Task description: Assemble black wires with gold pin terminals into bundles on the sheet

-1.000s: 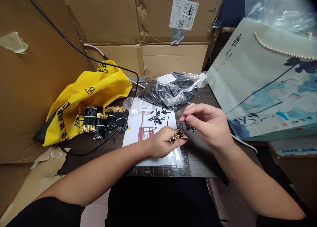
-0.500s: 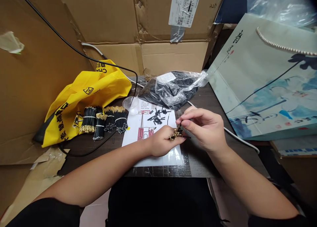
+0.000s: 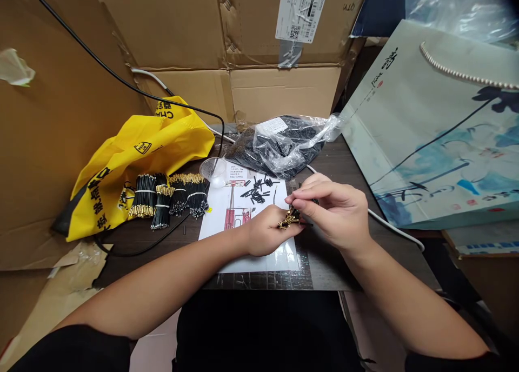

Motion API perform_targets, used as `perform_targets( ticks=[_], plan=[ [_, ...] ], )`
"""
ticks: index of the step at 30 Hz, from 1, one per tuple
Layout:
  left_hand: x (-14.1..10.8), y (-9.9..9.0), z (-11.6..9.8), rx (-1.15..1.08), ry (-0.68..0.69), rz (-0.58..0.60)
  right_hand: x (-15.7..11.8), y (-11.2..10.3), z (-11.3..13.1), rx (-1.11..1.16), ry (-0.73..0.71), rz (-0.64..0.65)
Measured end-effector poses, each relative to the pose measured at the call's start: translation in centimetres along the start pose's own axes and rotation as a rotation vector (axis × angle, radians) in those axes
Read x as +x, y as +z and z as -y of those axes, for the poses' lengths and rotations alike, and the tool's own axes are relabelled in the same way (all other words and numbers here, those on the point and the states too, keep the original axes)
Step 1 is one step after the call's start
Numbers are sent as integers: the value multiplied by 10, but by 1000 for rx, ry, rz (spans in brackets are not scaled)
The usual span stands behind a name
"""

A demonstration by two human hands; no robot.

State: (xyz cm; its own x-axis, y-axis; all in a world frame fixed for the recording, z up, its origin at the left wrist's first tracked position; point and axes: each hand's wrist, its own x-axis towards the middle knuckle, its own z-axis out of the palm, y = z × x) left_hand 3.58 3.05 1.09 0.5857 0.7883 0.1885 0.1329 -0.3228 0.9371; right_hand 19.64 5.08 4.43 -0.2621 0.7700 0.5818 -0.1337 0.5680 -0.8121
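My left hand (image 3: 265, 232) is closed around a bunch of thin black wires with gold-coloured metal ends (image 3: 288, 219), the ends poking out by the thumb. Right beside it, my right hand (image 3: 334, 210) pinches with thumb and forefinger at the bunch; what lies between those fingertips is too small to make out. Short black tube pieces (image 3: 258, 189) lie loose on a printed paper sheet (image 3: 211, 226) just beyond my left hand. To the left stand several banded bundles of similar black wires (image 3: 162, 207) with gold and silver ends.
A clear plastic bag of black pieces (image 3: 279, 145) lies at the back of the dark table (image 3: 344, 169), near a small clear cup (image 3: 214, 172). A yellow bag (image 3: 138, 145) is at left, a pale paper bag (image 3: 438, 134) at right. Cardboard boxes (image 3: 259, 31) wall the back; cables cross the table.
My right fingertips have shifted slightly left over the bunch. My left hand keeps its hold in nearly the same place.
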Motion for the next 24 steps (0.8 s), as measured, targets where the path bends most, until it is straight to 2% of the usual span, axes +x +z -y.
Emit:
perform_targets(
  ticks=[6,13,18,24],
  plan=[
    [0,0,0,34,-17,-14,1,-2,0,-79,38,-16],
    [0,-2,2,64,-32,20,1,-5,-2,-44,100,10],
    [-2,-2,2,75,-54,-22,-1,-5,-2,-49,79,-14],
    [-2,-2,2,92,-104,-5,-3,-2,0,-79,15,-53]
  ],
)
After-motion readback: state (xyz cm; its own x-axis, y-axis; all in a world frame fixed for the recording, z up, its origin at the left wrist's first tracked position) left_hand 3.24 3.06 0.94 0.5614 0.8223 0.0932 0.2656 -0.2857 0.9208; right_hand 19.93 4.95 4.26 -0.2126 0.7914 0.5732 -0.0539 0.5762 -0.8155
